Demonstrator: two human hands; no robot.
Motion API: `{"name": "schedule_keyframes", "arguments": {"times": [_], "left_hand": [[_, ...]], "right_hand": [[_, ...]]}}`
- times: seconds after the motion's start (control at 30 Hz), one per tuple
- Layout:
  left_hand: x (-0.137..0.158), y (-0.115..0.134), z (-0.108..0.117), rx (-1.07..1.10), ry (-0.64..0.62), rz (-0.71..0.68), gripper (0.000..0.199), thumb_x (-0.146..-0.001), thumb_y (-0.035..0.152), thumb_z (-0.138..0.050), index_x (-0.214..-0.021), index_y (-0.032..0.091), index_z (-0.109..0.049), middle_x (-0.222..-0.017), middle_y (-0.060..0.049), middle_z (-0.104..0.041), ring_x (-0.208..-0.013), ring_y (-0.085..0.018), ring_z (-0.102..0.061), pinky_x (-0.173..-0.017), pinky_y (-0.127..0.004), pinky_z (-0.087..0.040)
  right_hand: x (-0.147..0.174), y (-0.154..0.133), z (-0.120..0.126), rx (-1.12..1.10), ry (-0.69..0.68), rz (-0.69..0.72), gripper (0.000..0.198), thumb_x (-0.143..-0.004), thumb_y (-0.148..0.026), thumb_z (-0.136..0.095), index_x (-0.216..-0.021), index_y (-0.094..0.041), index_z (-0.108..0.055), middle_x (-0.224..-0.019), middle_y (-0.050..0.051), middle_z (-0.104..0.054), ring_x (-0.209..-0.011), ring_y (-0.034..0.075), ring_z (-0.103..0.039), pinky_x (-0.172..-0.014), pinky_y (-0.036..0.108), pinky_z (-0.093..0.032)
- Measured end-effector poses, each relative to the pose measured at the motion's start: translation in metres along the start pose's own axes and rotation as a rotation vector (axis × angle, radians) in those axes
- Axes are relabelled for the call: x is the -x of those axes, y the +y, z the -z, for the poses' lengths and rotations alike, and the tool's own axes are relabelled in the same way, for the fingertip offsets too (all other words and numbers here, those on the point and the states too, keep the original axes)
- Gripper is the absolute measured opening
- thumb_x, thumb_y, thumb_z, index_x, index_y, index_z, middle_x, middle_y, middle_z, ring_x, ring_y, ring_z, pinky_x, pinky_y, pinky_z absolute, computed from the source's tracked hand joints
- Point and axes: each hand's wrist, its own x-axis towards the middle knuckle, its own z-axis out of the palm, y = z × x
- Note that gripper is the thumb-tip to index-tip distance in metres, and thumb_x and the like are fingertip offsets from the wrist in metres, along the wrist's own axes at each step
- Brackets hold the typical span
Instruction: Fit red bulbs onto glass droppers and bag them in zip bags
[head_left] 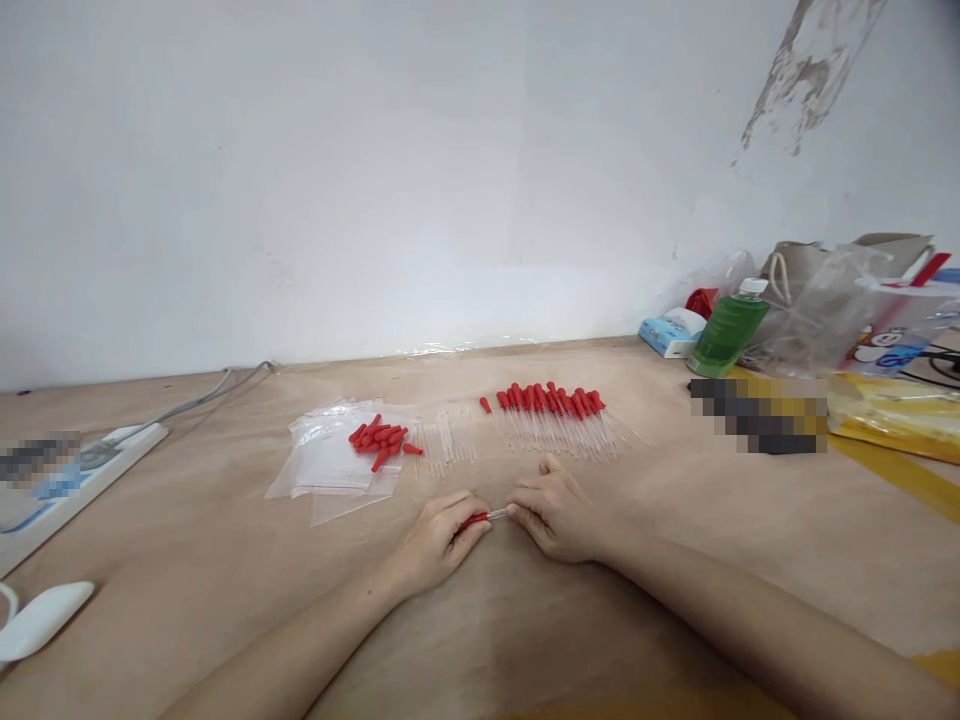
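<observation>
Between my hands is a glass dropper with a red rubber bulb. My left hand (448, 535) pinches the red bulb (474, 521), while my right hand (553, 512) pinches the clear glass tube (498, 514) near its far end. The bulb sits at the tube's left end; how far it is pushed on is hidden by fingers. Beyond my right hand lies a row of droppers with red bulbs (551, 400). Loose red bulbs (379, 438) are heaped on clear plastic bags (330, 465), and several bare glass tubes (448, 437) lie beside them.
At the left stand a white power strip (127, 455) with a grey cable and a white rounded object (49, 618). At the right are a tissue pack (667, 336), a green bottle (727, 330), plastic bags and a yellow packet (896, 415). A white wall closes off the table's back.
</observation>
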Motion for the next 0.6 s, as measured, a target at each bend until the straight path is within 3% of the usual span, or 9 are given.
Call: {"name": "schedule_keyframes", "arguments": {"times": [0.23,0.33,0.4,0.47,0.6], "left_hand": [[-0.003,-0.007,0.003,-0.002,0.023,-0.003,0.021,-0.089,0.024,-0.038,-0.09,0.018,-0.058,-0.081,-0.004,-0.058,-0.074,-0.014,-0.054,-0.068,-0.025,-0.042],[-0.003,-0.013,0.005,-0.016,0.135,0.02,0.02,-0.087,0.026,-0.044,-0.103,0.021,-0.055,-0.093,-0.005,-0.057,-0.084,-0.015,-0.053,-0.075,-0.027,-0.042],[-0.001,-0.017,0.006,-0.038,0.272,0.117,0.03,-0.083,0.028,-0.051,-0.112,0.021,-0.048,-0.096,-0.005,-0.055,-0.082,-0.016,-0.052,-0.074,-0.028,-0.043],[0.0,-0.02,0.006,-0.051,0.332,0.213,0.034,-0.08,0.03,-0.054,-0.111,0.019,-0.046,-0.089,-0.003,-0.053,-0.072,-0.014,-0.051,-0.067,-0.028,-0.043],[0.0,-0.02,0.005,-0.028,0.176,0.215,0.013,-0.081,0.026,-0.05,-0.089,0.018,-0.055,-0.077,-0.001,-0.051,-0.065,-0.012,-0.049,-0.061,-0.025,-0.042]], "right_hand": [[-0.007,-0.009,0.014,-0.03,-0.101,-0.052,0.025,-0.085,-0.02,-0.037,-0.077,-0.019,-0.061,-0.072,0.002,-0.064,-0.059,0.011,-0.047,-0.07,0.03,-0.027],[-0.007,-0.011,0.023,-0.05,-0.126,-0.081,0.022,-0.082,-0.019,-0.042,-0.08,-0.02,-0.063,-0.074,0.002,-0.066,-0.064,0.013,-0.052,-0.072,0.031,-0.03],[-0.005,-0.004,0.026,-0.121,-0.137,-0.176,0.021,-0.079,-0.018,-0.044,-0.075,-0.02,-0.064,-0.071,0.001,-0.066,-0.063,0.013,-0.054,-0.067,0.028,-0.033],[-0.006,0.01,0.028,-0.224,-0.122,-0.324,0.021,-0.078,-0.021,-0.044,-0.068,-0.018,-0.063,-0.065,0.001,-0.064,-0.058,0.012,-0.054,-0.057,0.024,-0.034],[-0.026,0.041,0.03,-0.338,-0.004,-0.616,0.026,-0.076,-0.031,-0.046,-0.06,-0.016,-0.059,-0.057,0.001,-0.061,-0.054,0.012,-0.054,-0.05,0.021,-0.034]]}}
